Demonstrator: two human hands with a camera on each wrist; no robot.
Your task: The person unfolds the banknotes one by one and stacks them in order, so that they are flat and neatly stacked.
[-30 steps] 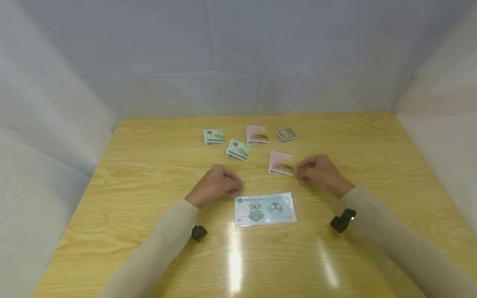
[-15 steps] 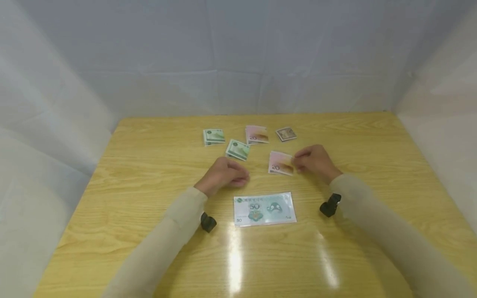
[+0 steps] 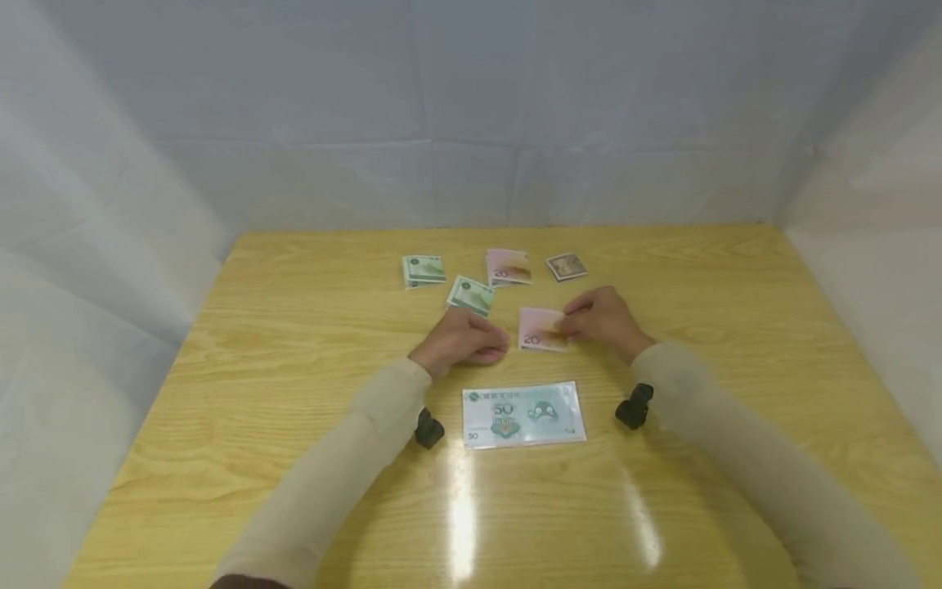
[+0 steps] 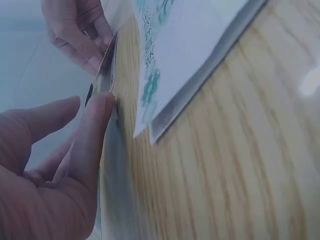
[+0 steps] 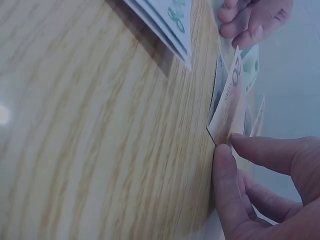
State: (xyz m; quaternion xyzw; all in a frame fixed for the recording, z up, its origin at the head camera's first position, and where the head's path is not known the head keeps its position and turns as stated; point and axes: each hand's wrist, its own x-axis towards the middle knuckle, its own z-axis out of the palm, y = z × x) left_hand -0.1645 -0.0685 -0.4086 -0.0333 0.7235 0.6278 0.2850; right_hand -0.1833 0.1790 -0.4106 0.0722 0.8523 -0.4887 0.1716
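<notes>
My right hand [image 3: 605, 321] pinches the right edge of a folded pink 20 banknote [image 3: 537, 331] between thumb and index finger. In the right wrist view the banknote [image 5: 231, 100] stands partly opened along its fold, its printed 20 facing up. My left hand [image 3: 467, 339] is just left of this note, and in the left wrist view thumb and index finger [image 4: 95, 120] are apart with nothing between them. A flat green 50 banknote [image 3: 524, 415] lies in front of both hands; its near edge shows doubled in the wrist views.
Farther back on the wooden table [image 3: 309, 327] lie two folded green banknotes, one at the left [image 3: 424, 270] and another green note [image 3: 473, 294] partly behind my left hand. Another folded pink banknote [image 3: 509, 267] and a brown folded banknote [image 3: 567, 266] lie beside them. White sheeting [image 3: 471, 114] encloses the table.
My right hand has taken hold of the near pink banknote and shifted it slightly left and toward me. The left hand has moved right and forward, away from the green 50 banknote.
</notes>
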